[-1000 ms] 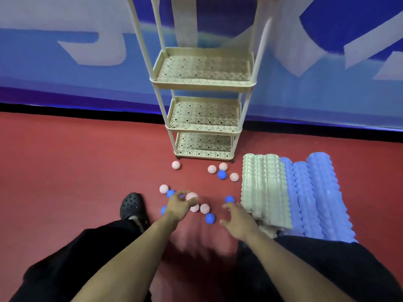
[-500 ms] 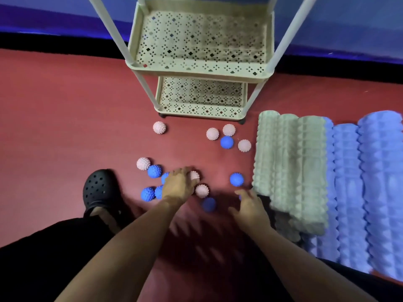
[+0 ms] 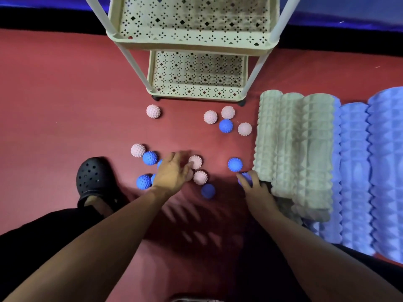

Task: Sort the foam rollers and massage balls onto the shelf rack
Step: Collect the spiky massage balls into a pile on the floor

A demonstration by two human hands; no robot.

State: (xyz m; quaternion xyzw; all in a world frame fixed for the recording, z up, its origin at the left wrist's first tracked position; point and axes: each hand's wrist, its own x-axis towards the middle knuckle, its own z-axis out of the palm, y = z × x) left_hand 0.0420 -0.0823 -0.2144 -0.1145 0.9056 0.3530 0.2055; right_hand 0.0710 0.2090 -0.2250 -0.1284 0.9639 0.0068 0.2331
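Pink and blue spiky massage balls lie scattered on the red floor in front of the cream shelf rack [image 3: 197, 97]. My left hand [image 3: 172, 174] hovers low over a cluster of them. Its thumb touches a pink ball [image 3: 196, 161], and its blurred fingers hide whether it grips anything. My right hand [image 3: 254, 187] curls its fingers round a blue ball [image 3: 246, 178] beside the pale green foam rollers [image 3: 294, 149]. Blue foam rollers [image 3: 370, 171] lie to the right of those. Both visible rack tiers hold nothing.
My black clog [image 3: 96, 179] stands left of the ball cluster. A second group of balls [image 3: 226, 125] lies near the rack's front right foot. Beyond the rack, a black strip runs along the base of the blue wall.
The view has dropped closer to the floor. My right hand slid forward to the blue ball by the green rollers. My left hand stayed over the ball cluster.
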